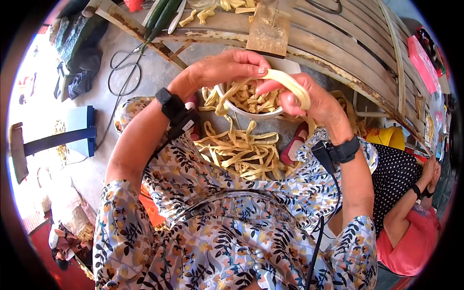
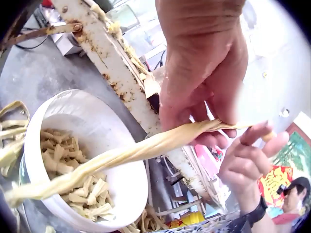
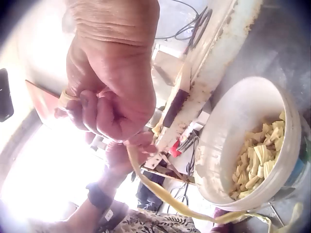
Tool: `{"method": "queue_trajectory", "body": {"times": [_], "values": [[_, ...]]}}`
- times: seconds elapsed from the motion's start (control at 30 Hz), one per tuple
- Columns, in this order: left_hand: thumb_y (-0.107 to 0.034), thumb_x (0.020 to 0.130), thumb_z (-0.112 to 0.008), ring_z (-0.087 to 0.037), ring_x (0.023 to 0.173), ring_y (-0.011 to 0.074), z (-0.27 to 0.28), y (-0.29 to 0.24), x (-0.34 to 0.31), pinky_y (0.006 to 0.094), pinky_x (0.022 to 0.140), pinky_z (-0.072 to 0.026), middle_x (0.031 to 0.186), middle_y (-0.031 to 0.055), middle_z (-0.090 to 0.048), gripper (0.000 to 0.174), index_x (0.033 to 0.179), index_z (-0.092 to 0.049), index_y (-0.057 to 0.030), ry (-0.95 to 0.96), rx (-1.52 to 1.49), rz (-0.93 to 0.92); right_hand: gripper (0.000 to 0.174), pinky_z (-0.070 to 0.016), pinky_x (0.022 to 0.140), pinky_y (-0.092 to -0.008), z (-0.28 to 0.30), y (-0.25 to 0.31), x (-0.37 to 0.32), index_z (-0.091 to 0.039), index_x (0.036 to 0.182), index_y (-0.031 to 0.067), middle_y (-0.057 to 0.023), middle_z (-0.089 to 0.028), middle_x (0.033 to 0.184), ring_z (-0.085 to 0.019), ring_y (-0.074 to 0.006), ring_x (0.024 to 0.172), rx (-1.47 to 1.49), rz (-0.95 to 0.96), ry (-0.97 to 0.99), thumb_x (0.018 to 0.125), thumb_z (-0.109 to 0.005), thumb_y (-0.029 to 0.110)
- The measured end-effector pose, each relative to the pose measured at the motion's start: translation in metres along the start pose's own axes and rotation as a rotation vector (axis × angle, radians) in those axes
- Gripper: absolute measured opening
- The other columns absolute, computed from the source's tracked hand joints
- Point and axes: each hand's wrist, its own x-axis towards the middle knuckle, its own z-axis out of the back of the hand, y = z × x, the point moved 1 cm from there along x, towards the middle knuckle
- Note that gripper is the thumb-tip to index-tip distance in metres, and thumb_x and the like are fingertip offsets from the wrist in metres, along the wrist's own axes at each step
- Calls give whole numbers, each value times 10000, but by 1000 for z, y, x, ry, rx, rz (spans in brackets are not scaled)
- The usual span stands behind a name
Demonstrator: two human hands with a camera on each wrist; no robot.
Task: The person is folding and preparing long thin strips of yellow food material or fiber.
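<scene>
Both hands are up over the lap, close together and nearly touching. The left hand [image 1: 227, 67] pinches one pale yellow strip [image 1: 290, 83] between thumb and fingertips. The right hand [image 1: 311, 104] is curled into a fist around the same strip, which loops over its fingers. The right wrist view shows that fist [image 3: 112, 92] closed tight, with the strip [image 3: 165, 194] trailing down out of it. In the left wrist view the strip [image 2: 146, 150] runs taut from the left hand's fingers [image 2: 204, 73] down and left across the bowl.

Just under the hands stands a white bowl [image 1: 244, 114], filled with short cut pieces [image 1: 251, 99] of the same pale stuff. Nearer, on the lap of the flowered dress, lies a loose pile of long strips [image 1: 241, 152].

Beyond the bowl, a curved slatted wooden rack [image 1: 338, 43] crosses the far side, with a wooden board [image 1: 268, 26] resting on it. On the concrete floor to the far left lies a looped cable [image 1: 123, 72]. At the right edge sits a second person [image 1: 411, 208] in pink.
</scene>
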Motion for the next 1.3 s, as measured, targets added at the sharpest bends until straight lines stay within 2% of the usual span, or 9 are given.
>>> {"method": "queue_trajectory", "body": {"times": [0.2,0.33,0.37,0.6,0.73,0.87,1.0,1.23,1.3], "values": [[-213,890,-484,-523,907,83,-10,-7,20,228,820,-420,956,12,-576,287,1119,-517,-43,-69,-139,-81,322,-365,498,-137,-2,24,7,-599,1058,61,45,-599,777,-459,4,572,-274,171,-257,761,-668,167],[-266,874,-515,-472,576,34,-18,9,27,156,506,-416,799,23,-556,317,1082,-512,-28,165,-667,-94,345,-449,671,-182,1,30,9,-597,1039,27,0,-649,772,-570,-34,699,-422,236,-325,736,-687,165],[-300,850,-546,-381,496,8,-25,16,30,123,412,-322,717,13,-516,347,1046,-519,-15,144,-631,-60,325,-460,657,-200,-1,29,8,-606,1025,31,-11,-653,726,-578,-41,680,-450,240,-360,737,-681,161],[-336,808,-593,-421,494,32,-46,32,32,115,415,-345,753,54,-551,409,1020,-520,6,245,-813,-2,318,-443,455,-199,-4,17,11,-609,1027,72,-55,-641,708,-577,-82,494,-397,70,-360,736,-668,184],[-267,853,-552,-452,509,40,-36,30,37,148,451,-378,738,39,-555,281,946,-549,-2,-214,-726,-9,315,-464,584,-285,12,10,26,-622,998,105,-42,-607,727,-582,-180,625,-1140,720,-655,706,-682,206],[-182,889,-489,-465,548,39,-36,-3,29,176,522,-421,713,10,-552,217,927,-565,17,-636,-251,-147,232,-453,621,-303,6,5,25,-650,908,103,-44,-597,735,-560,-224,666,-1002,364,-945,701,-674,204],[-207,889,-488,-497,570,58,-32,-5,22,191,542,-434,717,2,-563,229,921,-575,2,-582,-91,-189,165,-443,551,-307,21,-7,32,-664,814,76,-91,-613,665,-564,-264,569,-535,296,-694,720,-656,211],[-305,867,-502,-522,541,73,-36,-3,27,236,504,-418,578,81,-531,362,774,-567,39,-710,733,-159,122,-462,601,-314,10,-7,32,-648,789,37,-91,-633,730,-583,-287,640,-1041,13,-828,728,-575,113],[-305,870,-495,-483,510,70,-34,5,31,224,474,-388,572,52,-514,346,781,-567,22,-780,665,-218,124,-462,653,-305,9,-10,34,-647,786,34,-90,-629,834,-578,-268,731,-1080,346,-858,728,-574,116]]}}
